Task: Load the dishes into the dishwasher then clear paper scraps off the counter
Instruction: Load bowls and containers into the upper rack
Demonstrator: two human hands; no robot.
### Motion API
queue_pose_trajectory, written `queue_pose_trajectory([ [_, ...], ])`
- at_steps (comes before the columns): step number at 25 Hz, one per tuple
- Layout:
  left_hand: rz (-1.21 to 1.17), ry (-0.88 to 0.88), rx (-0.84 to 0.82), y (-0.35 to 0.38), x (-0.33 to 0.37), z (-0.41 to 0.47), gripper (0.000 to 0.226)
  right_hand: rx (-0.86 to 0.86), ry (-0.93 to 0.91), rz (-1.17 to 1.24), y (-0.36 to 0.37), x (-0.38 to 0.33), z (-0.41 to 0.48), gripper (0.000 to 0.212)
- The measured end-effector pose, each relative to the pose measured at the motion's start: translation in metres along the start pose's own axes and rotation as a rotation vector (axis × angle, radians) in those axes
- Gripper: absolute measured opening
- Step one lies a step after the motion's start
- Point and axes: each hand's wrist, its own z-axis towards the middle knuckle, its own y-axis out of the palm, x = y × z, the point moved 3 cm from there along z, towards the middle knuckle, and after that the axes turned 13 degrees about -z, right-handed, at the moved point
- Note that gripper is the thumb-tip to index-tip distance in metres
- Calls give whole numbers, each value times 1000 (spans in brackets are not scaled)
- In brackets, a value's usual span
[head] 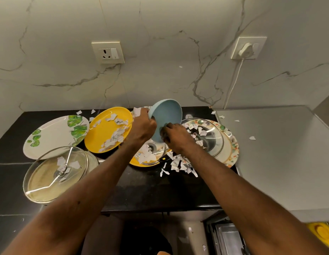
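Blue bowl (165, 116) held tilted above the cluttered desk (150, 188).

The left hand (141, 126) has its fingers clamped on the bowl's left rim. The right hand (176, 137) has its fingers curled over the lower edge. Tipped this steeply, the bowl could slip onto the glass lid (149, 153) beneath, and any paper scraps (176, 164) it sheds would scatter further.

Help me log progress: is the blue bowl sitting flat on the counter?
No: the blue bowl is tilted up off the counter, the left hand gripping its rim and the right hand holding its lower edge.
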Motion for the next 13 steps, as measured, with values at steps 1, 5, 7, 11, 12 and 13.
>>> queue_pose_trajectory([
  [1, 52, 49, -1, 1, 1, 0, 33, -11, 2, -96, 0, 5, 0, 28],
  [5, 129, 137, 33, -1, 9, 3, 34, 64, 36, -134, -9, 20, -5, 26],
  [7, 115, 157, 13, 1, 13, 6, 34, 90, 61, 39, -11, 25, -10, 44],
  [11, 97, 203, -28, 18, 20, 7, 35, -5, 57, 13, -5, 35, -17, 39],
  [12, 93, 199, -35, 22, 22, 7, 35, 8, 83, -2, -3, 41, -22, 30],
  [13, 94, 205, -34, 26, 24, 7, 35, 42, 135, 3, 1, 48, -27, 24],
])
